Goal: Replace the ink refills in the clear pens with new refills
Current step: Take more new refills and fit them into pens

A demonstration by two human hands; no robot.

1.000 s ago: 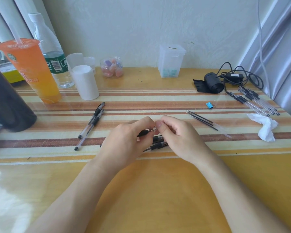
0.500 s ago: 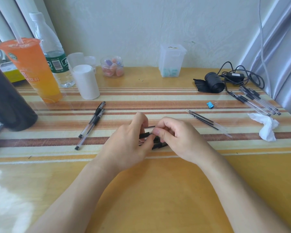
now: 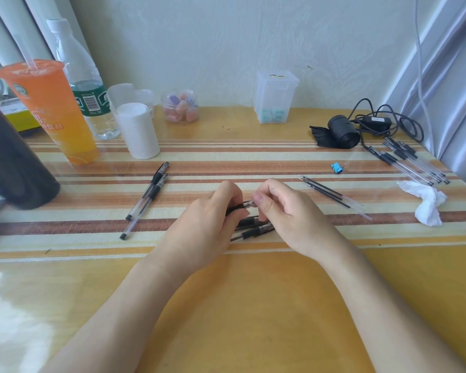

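While bare table (image 3: 253,305) stretches open toward the near edge, the hands work at mid-table. The left hand (image 3: 207,227) grips a clear pen (image 3: 242,205) with a black grip; the right hand (image 3: 285,211) pinches its tip. More pens (image 3: 253,230) lie just beneath.

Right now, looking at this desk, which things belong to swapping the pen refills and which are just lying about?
Part of the job:
- pen held between left hand and right hand
- pens beneath the hands
- two pens at left
- loose refills
- pens at far right

Just lying about:
- orange drink
- water bottle
- blue binder clip
- crumpled tissue
- black cable
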